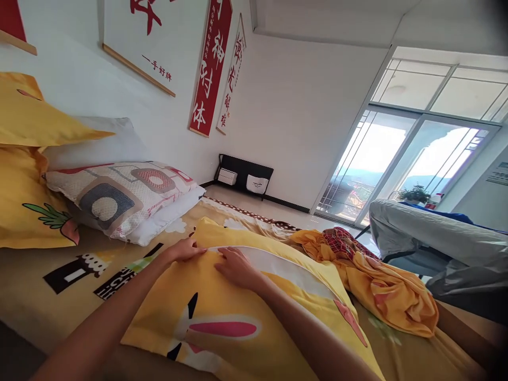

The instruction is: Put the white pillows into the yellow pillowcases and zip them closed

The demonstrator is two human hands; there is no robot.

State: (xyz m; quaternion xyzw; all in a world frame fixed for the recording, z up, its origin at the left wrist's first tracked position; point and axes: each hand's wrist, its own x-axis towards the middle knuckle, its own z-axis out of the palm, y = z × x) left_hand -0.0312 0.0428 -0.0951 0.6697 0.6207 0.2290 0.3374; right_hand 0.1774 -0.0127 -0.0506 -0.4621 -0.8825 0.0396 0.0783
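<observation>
In front of me on the bed lies a yellow pillowcase (174, 286) with a rabbit-ear print. A long opening runs across it, and a white pillow (289, 269) shows inside. My left hand (186, 250) is closed on the pillowcase's edge at the left end of the opening. Close beside it, my right hand (237, 268) has its fingertips pressed together on the same edge. Any zip pull between the fingers is too small to make out. The right part of the opening gapes.
Patterned pillow (130, 198) and yellow pillows (32, 196) are piled at the left by the wall. A crumpled orange cloth (397, 296) lies on the bed to the right. Beyond it stands a table under a grey cover (420, 230). A low black rack (246, 169) stands by the far wall.
</observation>
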